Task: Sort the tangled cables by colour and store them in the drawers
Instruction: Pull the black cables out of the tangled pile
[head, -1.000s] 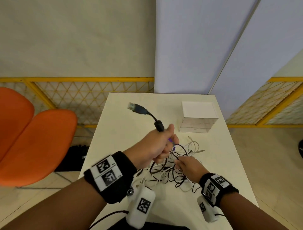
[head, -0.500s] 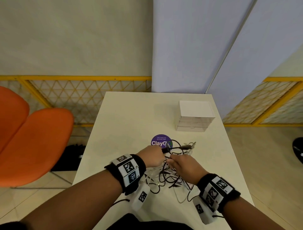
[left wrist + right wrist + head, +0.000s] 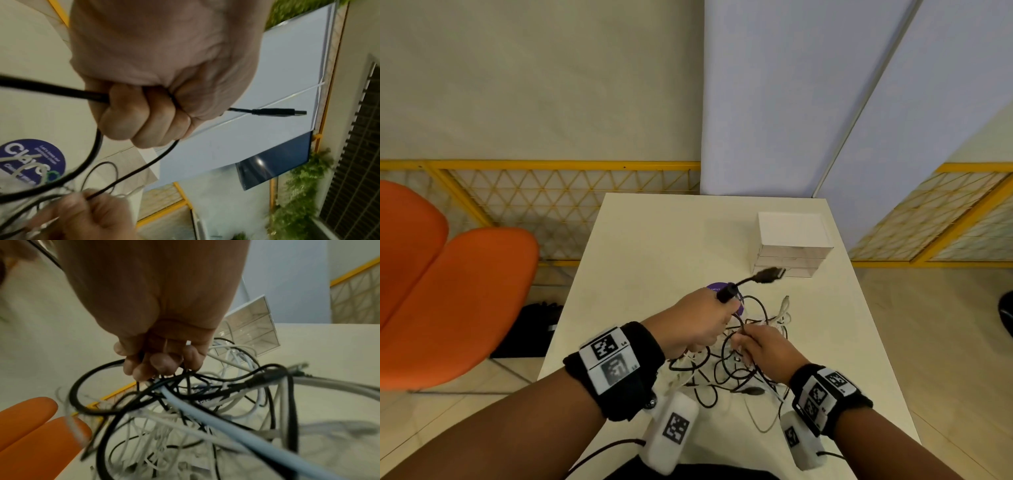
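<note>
A tangle of black and white cables (image 3: 743,363) lies on the white table (image 3: 654,246) near its front. My left hand (image 3: 702,325) grips a black USB cable (image 3: 748,281) in its fist (image 3: 148,113); the plug (image 3: 279,112) sticks out beyond the fist, towards the drawers. My right hand (image 3: 763,349) pinches a thin black strand (image 3: 164,369) at the top of the tangle (image 3: 205,402). The small white drawer unit (image 3: 792,243) stands at the back right of the table, its clear fronts (image 3: 251,331) shut.
A round purple sticker (image 3: 722,291) lies on the table under the cables. An orange chair (image 3: 448,301) stands to the left, with a black bag (image 3: 530,329) on the floor beside it. A yellow mesh railing (image 3: 551,205) and pale panels stand behind the table.
My left hand dropped from its raised pull down to the tangle, then rose a little with the plug swung to the right. My right hand stayed on the pile.
</note>
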The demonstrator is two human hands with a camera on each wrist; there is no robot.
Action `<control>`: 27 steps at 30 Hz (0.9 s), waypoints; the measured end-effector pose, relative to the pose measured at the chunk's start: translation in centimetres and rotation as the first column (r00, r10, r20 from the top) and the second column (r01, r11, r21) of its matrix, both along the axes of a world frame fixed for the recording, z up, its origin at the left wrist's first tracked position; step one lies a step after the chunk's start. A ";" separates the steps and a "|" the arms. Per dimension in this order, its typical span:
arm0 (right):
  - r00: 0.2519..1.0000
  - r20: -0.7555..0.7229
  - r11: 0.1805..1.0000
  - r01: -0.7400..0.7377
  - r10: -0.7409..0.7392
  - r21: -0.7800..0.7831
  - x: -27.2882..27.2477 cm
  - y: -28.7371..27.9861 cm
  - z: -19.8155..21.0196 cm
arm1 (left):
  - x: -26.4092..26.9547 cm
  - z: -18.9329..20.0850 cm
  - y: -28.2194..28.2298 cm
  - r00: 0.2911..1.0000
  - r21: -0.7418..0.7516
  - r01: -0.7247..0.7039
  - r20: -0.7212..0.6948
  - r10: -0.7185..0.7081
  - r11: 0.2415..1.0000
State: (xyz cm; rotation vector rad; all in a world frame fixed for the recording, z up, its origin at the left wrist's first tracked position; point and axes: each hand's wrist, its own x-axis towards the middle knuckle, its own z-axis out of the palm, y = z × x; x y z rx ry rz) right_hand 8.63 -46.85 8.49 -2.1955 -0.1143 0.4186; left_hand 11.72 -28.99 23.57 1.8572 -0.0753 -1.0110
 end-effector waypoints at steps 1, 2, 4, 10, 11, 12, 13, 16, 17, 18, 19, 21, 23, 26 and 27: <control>1.000 -0.028 1.000 -0.007 0.007 0.003 0.0 0.0 -0.4 | 0.0 0.6 0.4 0.999 -0.066 -0.032 -0.045 0.029 0.997; 0.998 -0.057 1.000 -0.014 0.014 -0.003 0.0 -0.1 -1.0 | 0.0 1.2 0.8 0.998 -0.099 -0.050 -0.038 0.046 0.994; 0.994 -0.107 1.000 -0.012 0.009 -0.029 -0.4 -0.4 -2.2 | 0.1 2.5 1.5 0.999 -0.145 -0.046 0.010 0.048 0.988; 0.990 -0.137 0.999 0.033 -0.038 -0.037 -0.6 -1.0 -3.0 | 0.4 5.0 3.6 0.995 -0.260 -0.069 0.055 0.086 0.963; 0.990 -0.132 0.998 0.039 -0.045 -0.045 -0.5 -1.0 -3.0 | 0.5 4.9 3.8 0.992 -0.270 -0.102 0.043 0.118 0.958; 0.992 -0.116 0.998 0.044 -0.049 -0.048 -0.4 -1.0 -2.9 | 0.5 4.7 3.9 0.989 -0.276 -0.134 0.030 0.148 0.952; 0.994 -0.091 0.997 0.047 -0.052 -0.054 -0.3 -1.0 -2.7 | 0.5 4.4 3.9 0.985 -0.277 -0.157 0.025 0.170 0.948; 0.998 -0.009 0.991 0.057 -0.058 -0.122 -0.1 -1.0 -1.6 | 0.5 3.0 3.8 0.978 -0.244 -0.190 0.033 0.204 0.951; 0.998 0.006 0.989 0.070 -0.070 -0.131 0.0 -0.9 -1.0 | 0.5 2.4 3.7 0.977 -0.223 -0.202 0.023 0.212 0.954; 0.996 0.015 0.988 0.086 -0.085 -0.126 0.0 -0.9 -0.5 | 0.4 1.7 3.5 0.975 -0.200 -0.214 0.008 0.220 0.956; 0.995 0.020 0.989 0.099 -0.098 -0.110 0.0 -0.8 -0.1 | 0.3 1.0 3.3 0.974 -0.173 -0.226 -0.005 0.228 0.959; 0.994 0.026 0.991 0.109 -0.107 -0.080 -0.1 -0.5 0.6 | 0.2 -0.4 2.7 0.962 -0.121 -0.272 -0.022 0.272 0.955; 0.994 0.019 0.992 0.112 -0.111 -0.055 -0.1 -0.1 1.3 | 0.3 -1.7 1.9 0.935 -0.082 -0.354 -0.039 0.352 0.932; 0.991 0.017 0.991 0.132 -0.131 -0.005 -0.3 0.6 2.0 | 0.6 -3.0 0.8 0.914 -0.032 -0.404 -0.036 0.403 0.914; 0.991 0.024 0.991 0.135 -0.135 0.007 -0.3 0.7 2.2 | 0.7 -3.3 0.6 0.924 -0.005 -0.382 -0.032 0.381 0.924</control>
